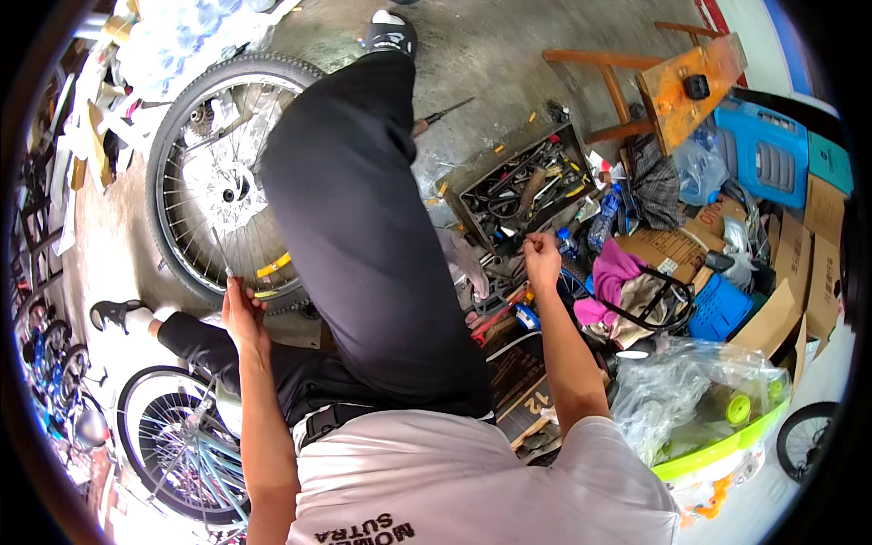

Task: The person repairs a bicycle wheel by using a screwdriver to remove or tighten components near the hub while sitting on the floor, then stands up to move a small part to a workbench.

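Left hand (243,316); tool handle (230,272) half-hidden

"What is the person wearing on top?"

"A white T-shirt (427,454) with short sleeves (613,459) that leave the forearms bare. Dark block lettering (365,529) in two lines is printed across it."

"And below?"

"Plain black trousers (363,218), smooth and long in the leg, with a dark waistband (325,421) showing a thin pale edge."

"The feet?"

"Black slip-on footwear (391,39) over white socks (138,322); the strap carries a small white marking."

"Gloves, or bare skin?"

"Both hands (542,260) are bare."
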{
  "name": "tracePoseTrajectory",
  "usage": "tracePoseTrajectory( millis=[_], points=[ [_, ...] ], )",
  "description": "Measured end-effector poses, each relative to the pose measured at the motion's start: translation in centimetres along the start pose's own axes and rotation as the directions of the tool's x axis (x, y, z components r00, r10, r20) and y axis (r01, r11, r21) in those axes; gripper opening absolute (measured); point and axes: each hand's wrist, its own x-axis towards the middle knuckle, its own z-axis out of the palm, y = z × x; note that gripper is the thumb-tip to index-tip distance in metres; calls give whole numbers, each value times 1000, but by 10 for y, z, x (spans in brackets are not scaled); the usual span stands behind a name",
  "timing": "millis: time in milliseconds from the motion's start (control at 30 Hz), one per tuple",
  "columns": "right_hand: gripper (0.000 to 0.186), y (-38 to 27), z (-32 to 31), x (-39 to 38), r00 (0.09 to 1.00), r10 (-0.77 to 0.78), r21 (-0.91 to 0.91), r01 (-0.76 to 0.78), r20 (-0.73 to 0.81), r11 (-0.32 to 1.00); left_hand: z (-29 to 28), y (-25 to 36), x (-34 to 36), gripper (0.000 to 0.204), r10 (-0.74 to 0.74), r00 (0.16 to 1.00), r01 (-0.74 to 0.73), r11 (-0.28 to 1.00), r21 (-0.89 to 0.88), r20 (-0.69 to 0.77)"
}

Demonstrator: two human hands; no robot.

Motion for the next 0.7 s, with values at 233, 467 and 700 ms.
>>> tracePoseTrajectory(
  millis=[233,467,700],
  points=[
    [22,31,18,-28,998,36,21,-36,-49,999,-4,0,-3,36,23,1000,-23,999,-22,14],
    [17,55,60,-91,983,182,62,-181,-20,982,-8,-3,-2,35,37,999,-37,999,-13,14],
    [22,46,83,-110,964,28,-15,-25,265,1000,-11,-7,-4,35,17,1000,-17,1000,-8,-21]
  ],
)
